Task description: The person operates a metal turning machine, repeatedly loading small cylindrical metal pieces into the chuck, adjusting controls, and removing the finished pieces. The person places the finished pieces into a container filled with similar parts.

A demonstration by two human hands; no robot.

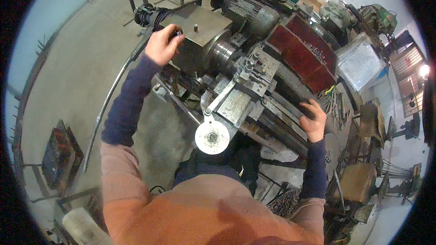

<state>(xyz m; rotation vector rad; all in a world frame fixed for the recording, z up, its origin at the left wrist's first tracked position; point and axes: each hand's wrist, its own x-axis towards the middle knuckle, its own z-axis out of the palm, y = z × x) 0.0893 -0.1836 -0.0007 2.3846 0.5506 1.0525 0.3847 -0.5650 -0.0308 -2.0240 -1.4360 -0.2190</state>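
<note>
A small metal lathe stands in front of me. My left hand (164, 45) is raised at the near left corner of its grey headstock box (206, 20), fingers curled. A small dark thing shows at the fingertips, too small to name. A short stud (195, 28) stands on the box top. To the right of the box is the shiny round chuck (223, 53). My right hand (313, 121) is at the right end of the lathe bed (284, 118), thumb and fingers apart, holding nothing that I can see. Between my hands sit the tool post (256, 75) and a round white handwheel (212, 137).
Behind the lathe are an electric motor (252, 16) and a dark red tray (302, 50) with small metal pieces. Long metal rods (336, 109) lie at the right. A long thin bar (113, 90) slants down at the left. A dark box-like object (59, 156) stands on the floor.
</note>
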